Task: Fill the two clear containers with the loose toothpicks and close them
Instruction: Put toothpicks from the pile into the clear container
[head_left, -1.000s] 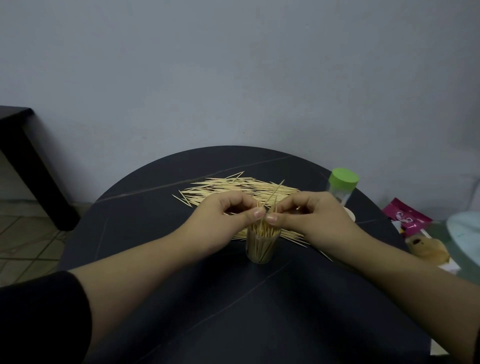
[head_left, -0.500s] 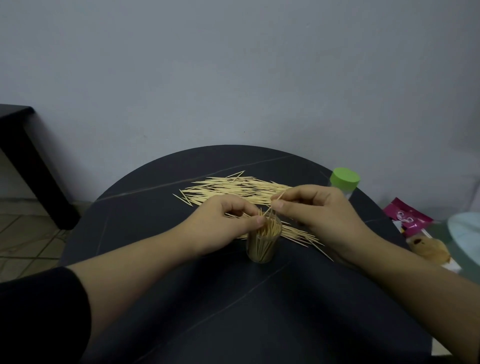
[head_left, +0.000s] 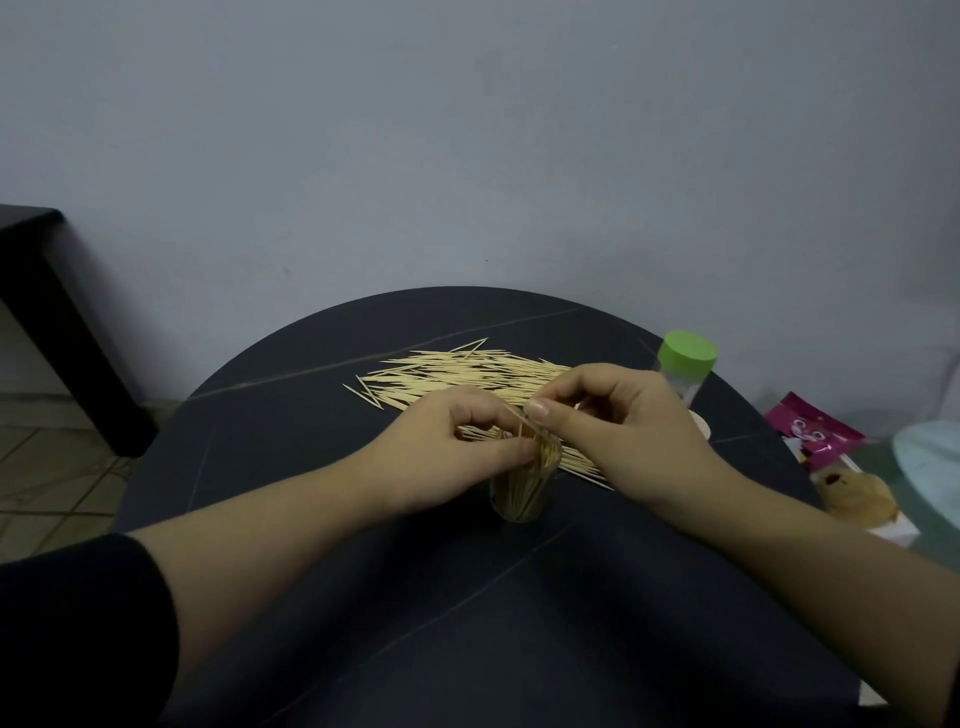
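One toothpick (head_left: 512, 414) is pinched by the right hand (head_left: 623, 423) above one open container (head_left: 519, 493), whose rim is gripped by the left hand (head_left: 447, 452). One loose pile (head_left: 467, 371) is spread just beyond on the bench (head_left: 363, 597); one green-lidded container (head_left: 684, 366) is stood far right.

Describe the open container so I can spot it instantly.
On the round dark table, look just this side of the loose toothpick pile. The open container stands upright there, packed with toothpicks; its neighbour at the right edge wears a green cap.
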